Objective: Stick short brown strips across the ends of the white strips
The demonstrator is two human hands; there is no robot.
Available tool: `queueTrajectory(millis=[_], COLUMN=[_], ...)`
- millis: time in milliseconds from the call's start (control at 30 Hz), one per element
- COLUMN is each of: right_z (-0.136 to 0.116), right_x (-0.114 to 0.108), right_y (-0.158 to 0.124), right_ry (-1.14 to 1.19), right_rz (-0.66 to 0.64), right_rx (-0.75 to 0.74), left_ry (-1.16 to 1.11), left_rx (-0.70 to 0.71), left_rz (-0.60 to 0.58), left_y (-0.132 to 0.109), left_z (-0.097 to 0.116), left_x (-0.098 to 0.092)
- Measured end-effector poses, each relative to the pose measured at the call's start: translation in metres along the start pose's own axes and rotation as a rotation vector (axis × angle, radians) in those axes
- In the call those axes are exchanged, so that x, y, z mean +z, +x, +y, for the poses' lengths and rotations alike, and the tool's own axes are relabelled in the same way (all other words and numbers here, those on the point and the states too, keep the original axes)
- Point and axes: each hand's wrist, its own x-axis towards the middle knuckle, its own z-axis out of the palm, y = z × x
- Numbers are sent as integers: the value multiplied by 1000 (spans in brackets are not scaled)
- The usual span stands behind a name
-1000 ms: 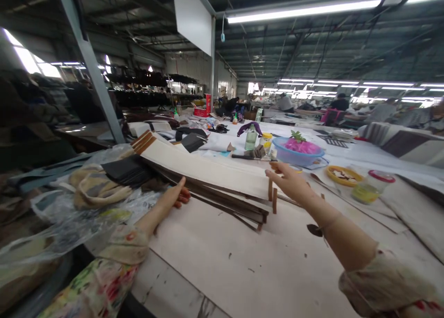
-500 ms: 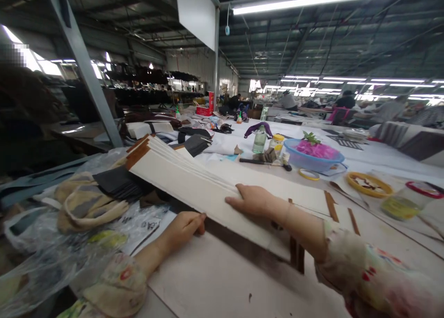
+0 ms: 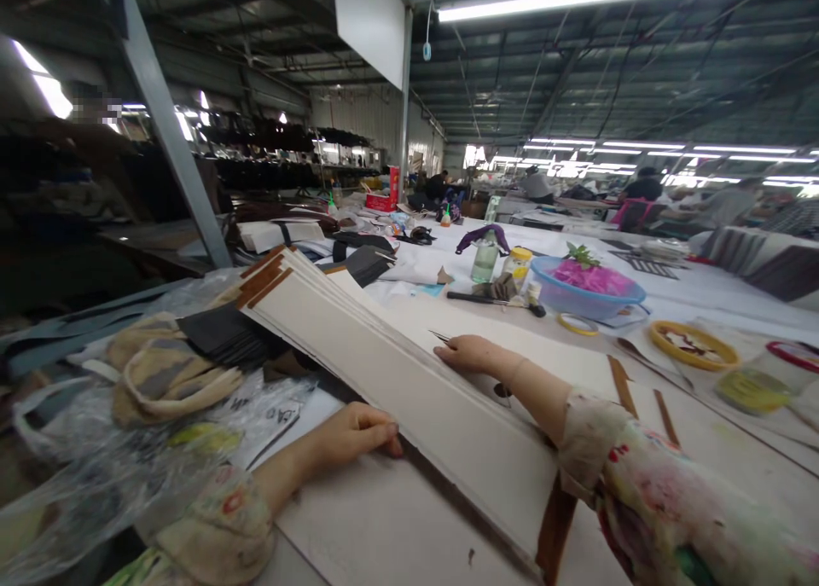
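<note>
Head: left hand (image 3: 351, 437) and right hand (image 3: 474, 354) touch white strips (image 3: 403, 385); can't tell half-hidden grip.

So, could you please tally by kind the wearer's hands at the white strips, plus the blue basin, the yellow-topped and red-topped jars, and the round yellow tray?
Hands at the white strips: 2 (left hand, right hand)
Jars: 2 (yellow-topped jar, red-topped jar)
Blue basin: 1
Yellow tray: 1
Total: 6
</note>
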Motion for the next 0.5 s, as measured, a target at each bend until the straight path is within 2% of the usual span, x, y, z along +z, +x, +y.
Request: queueTrajectory(millis=[100, 167, 367, 500], right_z=[-1, 3, 5, 4], right_x=[3, 2, 9, 12], right_y=[-11, -13, -8, -12], right_ry=[43, 79, 199, 314], right_rz=[-71, -88, -98, -173], right_rx=[-19, -3, 61, 72], left_ry=[-195, -288, -306, -337], left_rx=[-72, -97, -68, -55], left_rz=[-202, -289, -337, -380], left_y=[-6, -9, -11, -11], left_z=[3, 4, 3, 1], left_x=[-5, -7, -10, -11])
